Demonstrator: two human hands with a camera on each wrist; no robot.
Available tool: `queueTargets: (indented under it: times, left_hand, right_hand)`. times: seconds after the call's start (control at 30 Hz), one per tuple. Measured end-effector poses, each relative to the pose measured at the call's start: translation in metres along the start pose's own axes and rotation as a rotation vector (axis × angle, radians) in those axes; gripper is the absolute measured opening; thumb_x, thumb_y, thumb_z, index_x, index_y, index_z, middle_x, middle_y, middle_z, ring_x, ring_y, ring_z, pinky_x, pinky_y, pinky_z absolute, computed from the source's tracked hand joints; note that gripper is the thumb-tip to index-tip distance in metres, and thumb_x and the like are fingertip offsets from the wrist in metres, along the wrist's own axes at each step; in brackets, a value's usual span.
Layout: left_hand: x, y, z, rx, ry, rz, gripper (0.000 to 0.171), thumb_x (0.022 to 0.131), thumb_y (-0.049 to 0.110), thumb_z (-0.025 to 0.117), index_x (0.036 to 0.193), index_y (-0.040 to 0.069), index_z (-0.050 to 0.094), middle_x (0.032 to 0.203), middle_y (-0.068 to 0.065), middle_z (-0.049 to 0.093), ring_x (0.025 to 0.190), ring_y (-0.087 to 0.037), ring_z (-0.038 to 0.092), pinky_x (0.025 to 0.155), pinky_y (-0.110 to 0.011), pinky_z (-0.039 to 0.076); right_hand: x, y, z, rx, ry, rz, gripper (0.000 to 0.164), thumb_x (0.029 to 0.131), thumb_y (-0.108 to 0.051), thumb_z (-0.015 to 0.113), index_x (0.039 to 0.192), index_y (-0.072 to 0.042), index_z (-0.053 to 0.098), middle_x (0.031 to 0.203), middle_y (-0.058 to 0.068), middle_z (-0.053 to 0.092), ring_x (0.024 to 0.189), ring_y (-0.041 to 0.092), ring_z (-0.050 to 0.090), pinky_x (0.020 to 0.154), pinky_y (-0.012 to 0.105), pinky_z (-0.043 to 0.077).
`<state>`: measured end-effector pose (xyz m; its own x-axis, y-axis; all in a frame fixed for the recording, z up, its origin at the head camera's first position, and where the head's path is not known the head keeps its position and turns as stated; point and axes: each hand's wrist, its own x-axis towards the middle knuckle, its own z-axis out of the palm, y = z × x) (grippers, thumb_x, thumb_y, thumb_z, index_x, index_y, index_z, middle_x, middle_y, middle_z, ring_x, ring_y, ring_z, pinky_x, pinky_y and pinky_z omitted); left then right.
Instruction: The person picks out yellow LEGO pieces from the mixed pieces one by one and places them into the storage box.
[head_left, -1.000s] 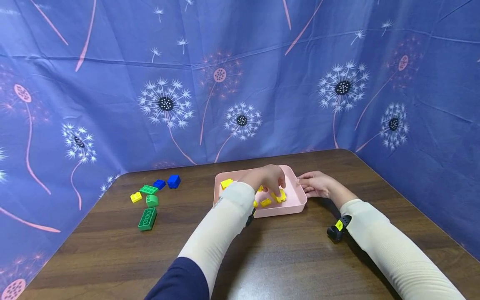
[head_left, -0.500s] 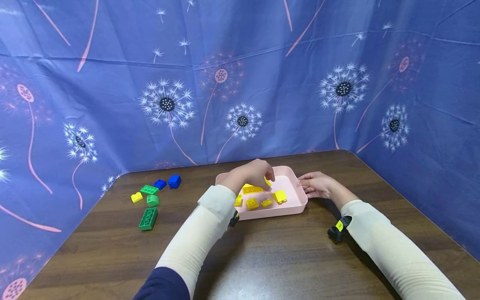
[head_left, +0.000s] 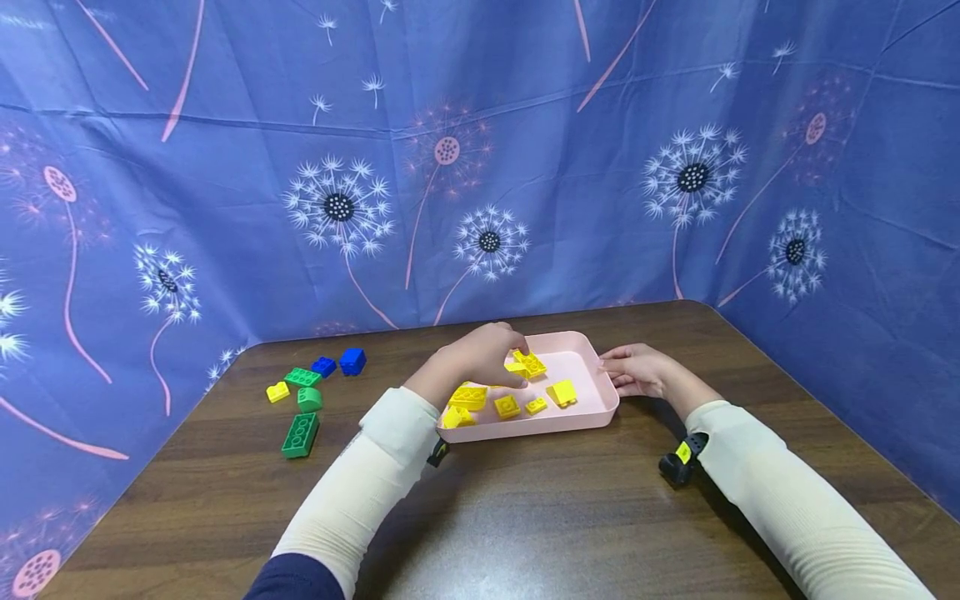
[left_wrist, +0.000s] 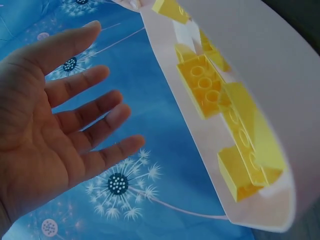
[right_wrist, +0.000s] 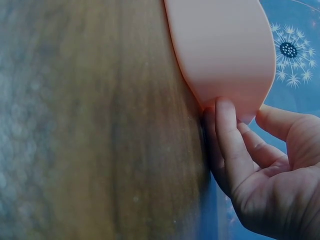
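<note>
A shallow pink tray stands on the wooden table, with several yellow toy building bricks lying loose inside. My left hand is over the tray's left part, covering some bricks in the head view. Seen from the left wrist, that hand has its fingers spread and relaxed beside the tray rim, holding nothing. My right hand holds the tray's right end. In the right wrist view, the thumb lies at the rim and the fingers lie against the outer wall.
To the left on the table lie a small yellow brick, several green bricks and two blue bricks. A blue dandelion-print cloth hangs behind the table and along its right side.
My left hand has moved left across the tray, uncovering yellow bricks at its middle and front. The right hand keeps its place at the tray's right end.
</note>
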<state>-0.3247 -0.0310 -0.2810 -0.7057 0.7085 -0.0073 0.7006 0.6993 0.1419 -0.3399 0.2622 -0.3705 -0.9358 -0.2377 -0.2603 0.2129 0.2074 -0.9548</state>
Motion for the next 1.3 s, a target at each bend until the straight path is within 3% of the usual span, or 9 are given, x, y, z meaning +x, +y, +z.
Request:
queueTargets:
  times: [0.17, 0.5, 0.73, 1.3]
  left_hand:
    - [-0.016, -0.005, 0.001, 0.038, 0.024, -0.017, 0.056, 0.081, 0.034, 0.078, 0.13, 0.013, 0.06, 0.124, -0.006, 0.06, 0.109, -0.019, 0.054, 0.097, -0.033, 0.045]
    - [-0.048, -0.026, 0.004, 0.023, 0.091, -0.056, 0.054, 0.079, 0.032, 0.079, 0.127, 0.013, 0.062, 0.123, -0.008, 0.06, 0.11, -0.022, 0.055, 0.098, -0.036, 0.046]
    - [-0.063, -0.035, 0.009, 0.004, 0.112, -0.104, 0.057, 0.079, 0.034, 0.08, 0.129, 0.013, 0.061, 0.125, -0.01, 0.058, 0.11, -0.024, 0.055, 0.098, -0.038, 0.046]
    - [-0.098, -0.053, 0.007, -0.031, 0.243, -0.135, 0.056, 0.077, 0.027, 0.082, 0.126, 0.008, 0.063, 0.121, -0.01, 0.06, 0.106, -0.025, 0.057, 0.093, -0.04, 0.049]
  right_hand:
    - [0.001, 0.0, 0.0, -0.007, -0.006, -0.005, 0.048, 0.1, -0.011, 0.051, 0.137, 0.014, 0.035, 0.087, 0.005, 0.066, 0.075, 0.013, 0.065, 0.067, 0.029, 0.056]
    - [0.001, -0.001, 0.001, -0.001, 0.001, 0.01, 0.049, 0.1, -0.013, 0.052, 0.138, 0.013, 0.035, 0.085, 0.003, 0.067, 0.073, 0.012, 0.065, 0.066, 0.029, 0.057]
    - [0.0, 0.001, -0.001, 0.009, -0.01, 0.01, 0.047, 0.101, -0.012, 0.051, 0.137, 0.013, 0.035, 0.084, 0.003, 0.067, 0.073, 0.012, 0.065, 0.065, 0.029, 0.056]
    - [0.0, -0.003, 0.001, 0.001, 0.006, 0.023, 0.049, 0.1, -0.012, 0.052, 0.139, 0.013, 0.034, 0.084, 0.004, 0.067, 0.072, 0.012, 0.064, 0.067, 0.03, 0.057]
